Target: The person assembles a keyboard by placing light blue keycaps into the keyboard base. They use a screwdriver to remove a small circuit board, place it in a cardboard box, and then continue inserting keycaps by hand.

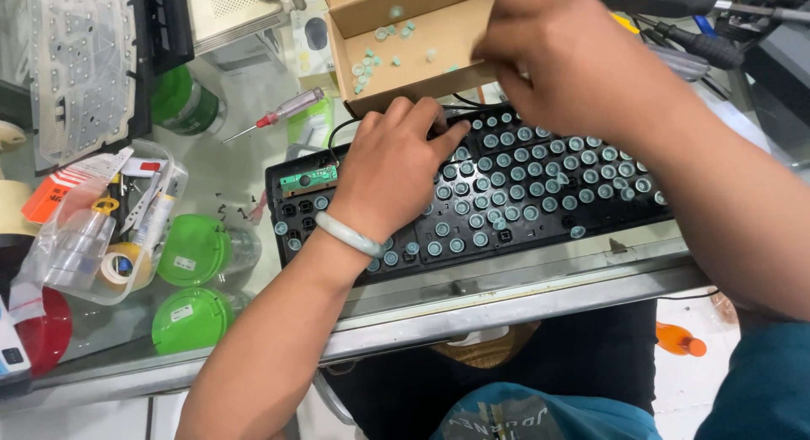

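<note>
A glass-topped table (253,174) bears an opened keyboard (506,195), cardboard box (405,43), screwdriver (283,111).

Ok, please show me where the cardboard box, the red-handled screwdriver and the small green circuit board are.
cardboard box (426,48): head view, on its bare inner floor.
red-handled screwdriver (291,107): head view, on the clear handle.
green circuit board (309,179): head view, middle of the board, at the keyboard's left end.

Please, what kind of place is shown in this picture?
Probably a small electronics repair bench. An opened keyboard lies on the glass table with its rubber domes bare; more domes sit in a cardboard box, and a screwdriver lies nearby. The left hand rests on the keyboard.
</note>
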